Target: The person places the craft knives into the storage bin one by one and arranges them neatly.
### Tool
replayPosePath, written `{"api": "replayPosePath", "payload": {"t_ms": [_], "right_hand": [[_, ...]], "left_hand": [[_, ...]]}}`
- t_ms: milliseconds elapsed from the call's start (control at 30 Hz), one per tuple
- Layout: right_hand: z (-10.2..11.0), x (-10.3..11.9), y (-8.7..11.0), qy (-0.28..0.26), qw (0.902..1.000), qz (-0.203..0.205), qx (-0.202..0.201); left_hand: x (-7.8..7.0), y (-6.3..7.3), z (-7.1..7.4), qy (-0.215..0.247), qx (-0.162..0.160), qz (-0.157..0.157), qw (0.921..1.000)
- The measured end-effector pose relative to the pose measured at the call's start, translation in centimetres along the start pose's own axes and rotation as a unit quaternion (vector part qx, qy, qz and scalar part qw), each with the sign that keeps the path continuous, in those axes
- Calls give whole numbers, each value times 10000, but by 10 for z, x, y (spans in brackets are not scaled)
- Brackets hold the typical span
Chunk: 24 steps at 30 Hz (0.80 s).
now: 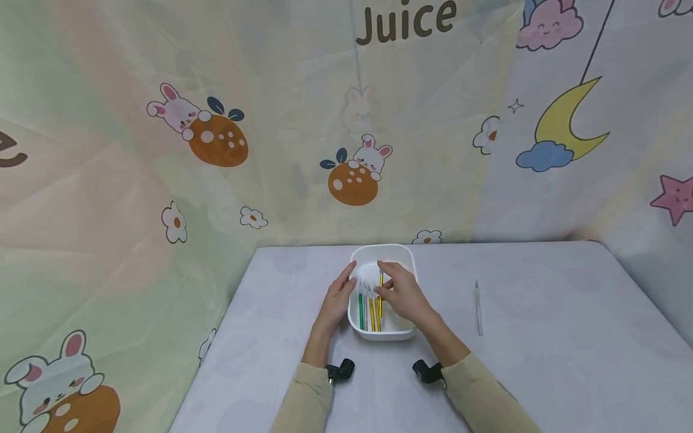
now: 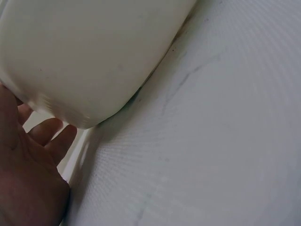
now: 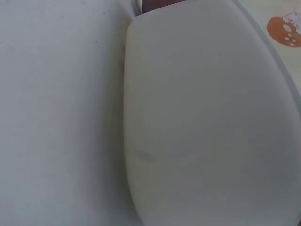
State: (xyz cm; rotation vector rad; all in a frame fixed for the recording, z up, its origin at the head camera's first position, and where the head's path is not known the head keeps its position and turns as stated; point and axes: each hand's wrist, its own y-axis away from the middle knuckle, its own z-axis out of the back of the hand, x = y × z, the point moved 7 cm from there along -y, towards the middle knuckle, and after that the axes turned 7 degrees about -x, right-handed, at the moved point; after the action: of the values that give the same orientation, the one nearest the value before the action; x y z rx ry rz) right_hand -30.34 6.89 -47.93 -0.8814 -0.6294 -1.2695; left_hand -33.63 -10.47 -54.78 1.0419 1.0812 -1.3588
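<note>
A white plastic tray stands at the back of the table, with several slim pen-like sticks inside. One is green, and others are silver and gold, with pale upper ends. Over the tray, my right hand pinches a gold stick between thumb and fingers, partly hidden by them. At the tray's left rim rests my left hand, its fingers extended along the wall. In the left wrist view, that hand's fingers lie at the tray's corner. The right wrist view shows mostly the tray's outer wall.
A slim whitish pen lies by itself on the table to the right of the tray. The table has a pale cloth cover. Behind it hangs a printed curtain, close to the tray's far end.
</note>
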Motion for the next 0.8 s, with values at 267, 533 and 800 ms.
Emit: {"api": "replayPosePath", "payload": {"t_ms": [267, 533, 800], "right_hand": [[-7, -6, -2, 15, 9996, -237, 157], [-10, -10, -2, 165, 9984, -443, 317], [-12, -11, -1, 304, 9978, -350, 468]], "left_hand": [[0, -1, 0, -2, 12, -5, 10000], [1, -1, 1, -113, -48, 93, 9999], [1, 0, 0, -74, -34, 34, 10000]]}}
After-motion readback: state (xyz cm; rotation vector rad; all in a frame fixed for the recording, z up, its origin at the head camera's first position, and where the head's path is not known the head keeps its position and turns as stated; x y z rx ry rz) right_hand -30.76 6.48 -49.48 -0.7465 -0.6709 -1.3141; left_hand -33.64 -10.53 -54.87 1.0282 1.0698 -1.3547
